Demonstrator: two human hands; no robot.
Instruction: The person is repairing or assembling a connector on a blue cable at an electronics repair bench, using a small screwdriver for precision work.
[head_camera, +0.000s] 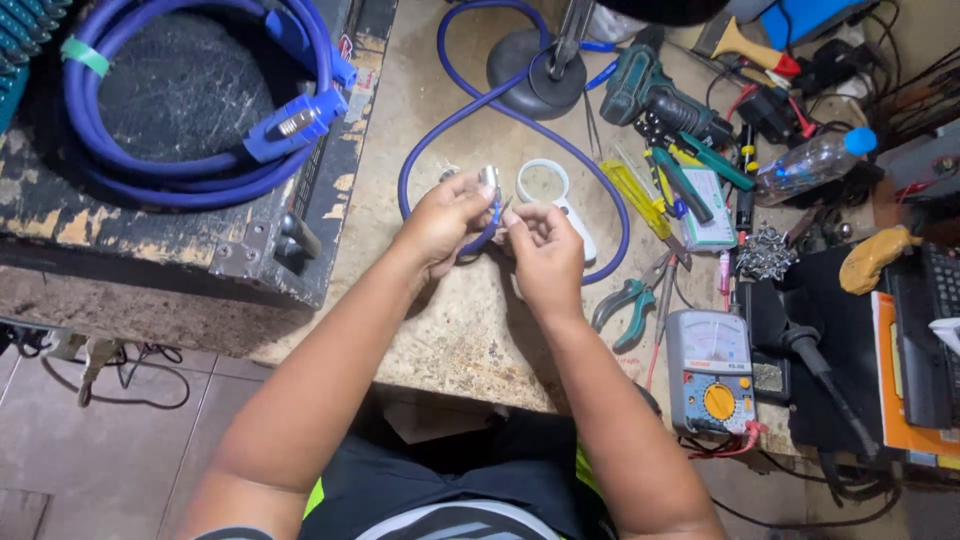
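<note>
Seen from above, two bare hands meet over a worn, pale wooden bench (450, 330), close to its near edge, on an open patch of wood; clutter crowds the bench's right side. The left hand (445, 220) pinches a small silver plug (489, 178) at the end of a blue cable (420, 150), fingers closed on it; the right hand (545, 255) touches the cable end just beside it, fingertips drawn together, though what they hold is too small to tell. The cable loops away across the bench. Just behind the hands lies a white magnifier (545, 185); right of them, green-handled pliers (630, 305) and a grey meter (710, 370) with a yellow dial. On the left, a scuffed black case (180, 200) carries a coiled blue cable (200, 170).
</note>
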